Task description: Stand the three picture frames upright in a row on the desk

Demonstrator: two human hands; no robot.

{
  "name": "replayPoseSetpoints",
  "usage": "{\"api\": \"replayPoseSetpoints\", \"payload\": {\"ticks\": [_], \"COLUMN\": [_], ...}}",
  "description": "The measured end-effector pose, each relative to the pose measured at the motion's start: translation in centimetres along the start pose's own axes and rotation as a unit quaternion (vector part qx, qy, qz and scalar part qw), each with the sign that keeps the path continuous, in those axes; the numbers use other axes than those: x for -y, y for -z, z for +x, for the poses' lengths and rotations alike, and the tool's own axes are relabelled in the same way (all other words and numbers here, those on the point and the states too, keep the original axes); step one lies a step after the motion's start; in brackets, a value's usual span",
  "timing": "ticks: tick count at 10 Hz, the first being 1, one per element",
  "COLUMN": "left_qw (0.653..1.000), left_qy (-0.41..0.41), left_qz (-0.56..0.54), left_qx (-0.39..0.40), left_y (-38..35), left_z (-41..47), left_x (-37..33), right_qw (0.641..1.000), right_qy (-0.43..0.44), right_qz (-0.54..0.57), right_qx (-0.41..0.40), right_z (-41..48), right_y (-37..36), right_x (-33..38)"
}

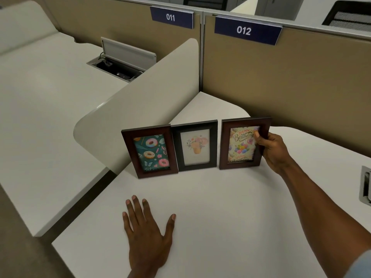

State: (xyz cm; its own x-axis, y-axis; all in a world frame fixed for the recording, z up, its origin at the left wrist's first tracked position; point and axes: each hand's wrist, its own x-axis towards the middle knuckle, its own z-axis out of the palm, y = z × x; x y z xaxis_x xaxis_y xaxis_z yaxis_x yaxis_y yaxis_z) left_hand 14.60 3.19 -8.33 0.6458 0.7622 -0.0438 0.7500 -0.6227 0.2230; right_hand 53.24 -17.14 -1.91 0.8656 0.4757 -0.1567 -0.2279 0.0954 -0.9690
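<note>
While my left hand (pixel 147 235) lies flat, fingers spread, near the desk's (pixel 230 227) front edge, my right hand (pixel 271 149) pinches the birthday frame's (pixel 244 143) right side. Doughnut frame (pixel 150 152) and flower frame (pixel 195 145) stand touching beside it.

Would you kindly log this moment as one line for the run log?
stage: placing third frame | right hand: holds birthday frame | left hand: flat on desk | donut frame, flower frame: upright

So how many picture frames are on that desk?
3, upright in a row: the donut frame leftmost, the flower frame in the middle, the birthday frame rightmost, gripped by the right hand.
</note>
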Motion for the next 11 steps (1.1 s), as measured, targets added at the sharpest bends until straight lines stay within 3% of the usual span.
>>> {"api": "replayPoseSetpoints", "payload": {"ticks": [7, 9, 11], "left_qw": [1.0, 1.0, 1.0], "left_qy": [0.003, 0.011, 0.015], "left_qz": [0.019, 0.014, 0.012], "left_qx": [0.014, 0.025, 0.024], "left_y": [-0.2, 0.2, 0.3], "left_z": [0.1, 0.1, 0.0], "left_x": [-0.2, -0.4, -0.4], "right_qw": [0.999, 0.992, 0.967], "right_qy": [-0.02, 0.0, 0.004], "right_qz": [-0.025, -0.123, -0.242], "right_qx": [0.019, 0.001, -0.084], "right_z": [1.6, 0.2, -3.1], "right_y": [-0.9, -0.4, -0.2], "right_x": [-0.1, 0.0, -0.6]}}
